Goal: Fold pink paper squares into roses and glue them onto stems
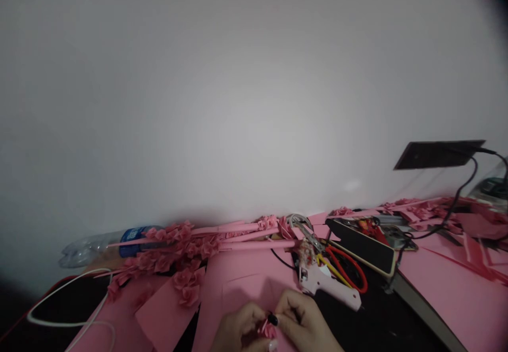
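Observation:
At the bottom middle, my left hand point(238, 328) is closed around a small pink paper flower point(269, 332), with its petals showing between the fingers. Beside it, my right hand point(304, 320) has thumb and finger pinched together at the flower's top edge. A small black piece point(272, 319) sits right at that meeting point; its kind is unclear. Pink paper sheets point(238, 272) lie under and beyond both hands. A white glue gun point(331, 287) rests just past my right hand, near red-handled scissors point(353, 270).
Pink paper roses point(186, 288) and rolled paper sticks point(257, 245) line the wall. A clear plastic bottle point(93, 249) lies at the left, by a white cable point(59, 323). On the right are a phone-like black slab point(361, 246), black cables and a wall plate point(438, 154).

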`<state>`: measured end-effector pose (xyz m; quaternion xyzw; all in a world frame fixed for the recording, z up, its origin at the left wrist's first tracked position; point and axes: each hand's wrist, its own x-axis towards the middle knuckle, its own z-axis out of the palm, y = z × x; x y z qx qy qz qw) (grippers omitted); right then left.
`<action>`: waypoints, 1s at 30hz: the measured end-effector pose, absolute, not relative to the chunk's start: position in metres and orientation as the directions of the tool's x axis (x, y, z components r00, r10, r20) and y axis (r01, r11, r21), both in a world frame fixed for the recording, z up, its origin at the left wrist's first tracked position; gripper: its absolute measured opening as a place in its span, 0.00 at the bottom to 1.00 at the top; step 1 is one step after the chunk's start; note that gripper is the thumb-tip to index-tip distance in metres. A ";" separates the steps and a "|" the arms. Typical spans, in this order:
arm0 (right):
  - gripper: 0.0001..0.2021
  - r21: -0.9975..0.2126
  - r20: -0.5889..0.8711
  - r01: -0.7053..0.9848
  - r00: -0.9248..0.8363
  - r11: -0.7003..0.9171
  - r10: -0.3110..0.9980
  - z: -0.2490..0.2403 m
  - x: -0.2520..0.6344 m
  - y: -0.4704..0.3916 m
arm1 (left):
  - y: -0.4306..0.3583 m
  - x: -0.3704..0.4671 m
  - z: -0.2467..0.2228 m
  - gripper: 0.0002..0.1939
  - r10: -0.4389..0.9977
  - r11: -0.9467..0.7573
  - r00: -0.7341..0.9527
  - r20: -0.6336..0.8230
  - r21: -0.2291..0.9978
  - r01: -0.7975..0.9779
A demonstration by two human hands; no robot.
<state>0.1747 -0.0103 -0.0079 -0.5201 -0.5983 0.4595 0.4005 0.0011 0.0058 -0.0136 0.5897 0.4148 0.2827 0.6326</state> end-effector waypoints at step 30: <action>0.20 -0.998 -0.035 0.062 -0.191 -0.024 0.981 -0.015 0.176 -0.002 | 0.014 -0.008 -0.020 0.06 0.856 -0.188 0.518 0.001 0.933 0.308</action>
